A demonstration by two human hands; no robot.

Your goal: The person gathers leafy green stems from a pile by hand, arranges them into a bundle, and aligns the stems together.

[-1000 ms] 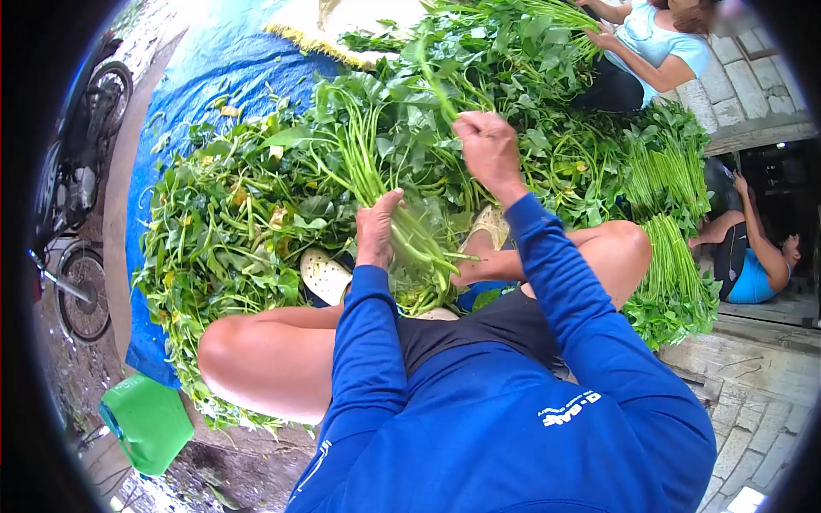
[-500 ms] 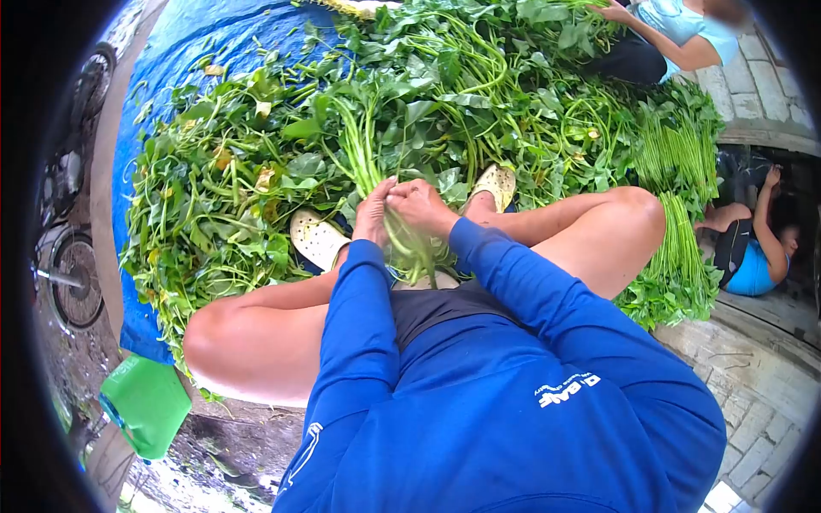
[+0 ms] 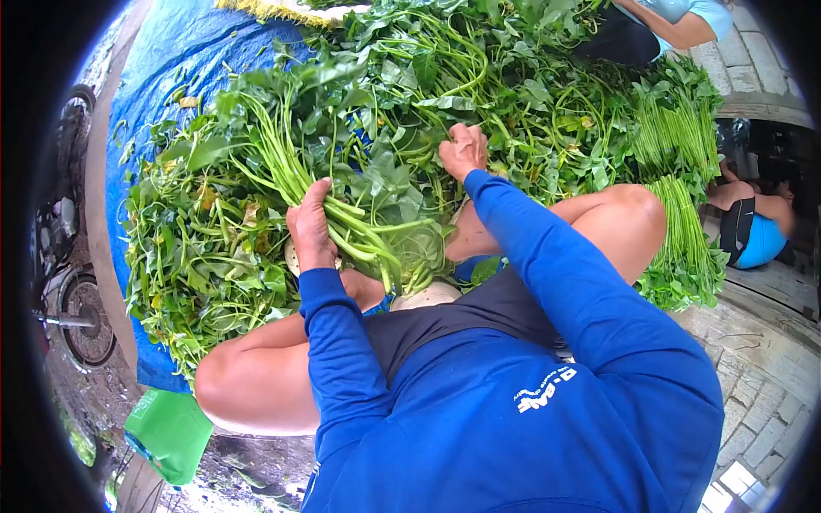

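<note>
White BASF lettering, blue shirt

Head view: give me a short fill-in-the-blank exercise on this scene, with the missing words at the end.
1. Of the left hand and the right hand, the one around the bundle of leafy stems is the ____.
2. The tarp partly covered by greens is coloured ____.
3. The plastic container at the lower left is coloured ____.

Missing words: left; blue; green.
</note>
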